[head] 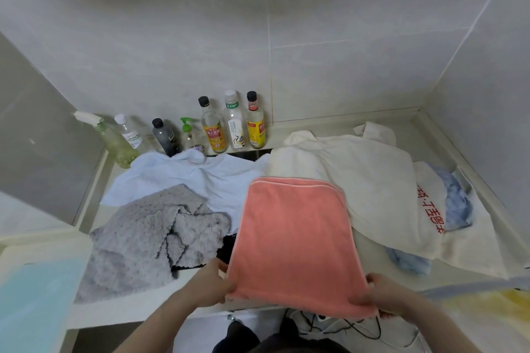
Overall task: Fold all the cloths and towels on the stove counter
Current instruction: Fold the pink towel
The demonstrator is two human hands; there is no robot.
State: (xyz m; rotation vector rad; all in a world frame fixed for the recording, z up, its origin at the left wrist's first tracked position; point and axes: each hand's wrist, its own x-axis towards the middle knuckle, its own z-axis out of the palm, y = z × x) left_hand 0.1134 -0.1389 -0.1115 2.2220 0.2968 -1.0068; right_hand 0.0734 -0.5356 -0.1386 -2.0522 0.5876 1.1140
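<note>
both hands grip the near edge of the pink towel (292, 241): the left hand (213, 285) pinches its near-left corner with thumb on top and fingers curled under, and the right hand (378, 292) holds the near-right corner the same way, fingers wrapped round the hem. the towel lies flat and doubled over (a pale piped border runs along its far edge), stretching away from the hands across the middle of the stove counter (94, 315). its far part overlaps the neighbouring cloths.

just left of it, a grey nubby cloth (143, 238) sits rumpled, with one part turned back on itself. beyond that, a light blue towel (200, 178) spreads loosely toward the wall. to the right of the pink towel, a large cream towel (358, 178) lies unfolded, and further right a white cloth with red lettering (430, 209) rests beside a crumpled blue cloth (456, 200).

along the back wall stand a green spray bottle (114, 140), a dark bottle (165, 135), a small pump bottle (187, 132) and three tall condiment bottles (233, 123) side by side.
</note>
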